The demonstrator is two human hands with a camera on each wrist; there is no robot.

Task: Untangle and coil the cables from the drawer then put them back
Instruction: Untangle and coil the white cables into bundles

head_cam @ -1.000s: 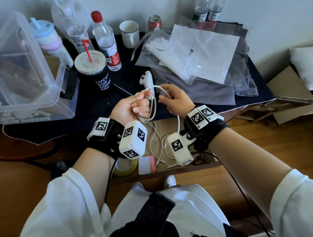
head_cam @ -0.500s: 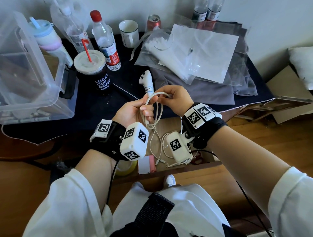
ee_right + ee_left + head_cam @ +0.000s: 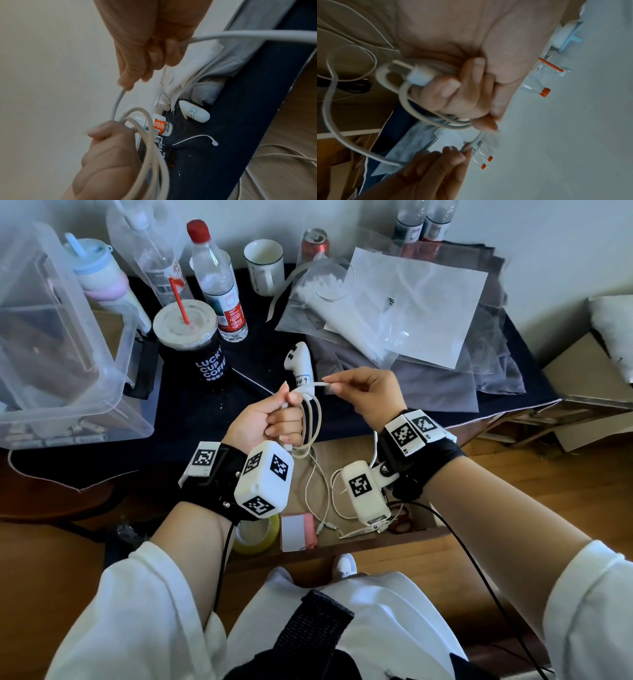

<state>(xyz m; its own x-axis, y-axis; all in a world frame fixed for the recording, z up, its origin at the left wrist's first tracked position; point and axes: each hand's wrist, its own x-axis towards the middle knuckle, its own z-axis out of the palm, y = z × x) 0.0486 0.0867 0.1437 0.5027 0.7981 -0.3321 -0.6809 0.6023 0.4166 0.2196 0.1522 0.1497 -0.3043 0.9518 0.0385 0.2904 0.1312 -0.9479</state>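
A white cable (image 3: 317, 419) is gathered into a few loops in my left hand (image 3: 279, 421), which grips the coil above the open wooden drawer (image 3: 346, 451). In the left wrist view the curled fingers (image 3: 452, 94) hold the loops (image 3: 403, 97) and a white connector (image 3: 419, 77). My right hand (image 3: 342, 387) pinches the cable's free stretch just right of the left hand. From the right wrist view the cable (image 3: 118, 100) runs from my right fingertips (image 3: 126, 81) down to the left hand (image 3: 106, 146). The rest trails into the drawer, where thinner white cables (image 3: 322, 491) lie tangled.
The drawer also holds a tape roll (image 3: 257, 537), a pink card (image 3: 297, 530) and red scissors (image 3: 401, 520). On the dark tablecloth lie a white controller (image 3: 299, 362), a coffee cup (image 3: 191, 340), bottles (image 3: 219, 285), a clear bin (image 3: 61, 344), plastic bags (image 3: 394, 302) and a cable tie (image 3: 195, 139).
My right hand has drawn away from the left, to the right, pulling a short stretch of cable straight. The left hand has kept its grip on the coil and turned slightly.
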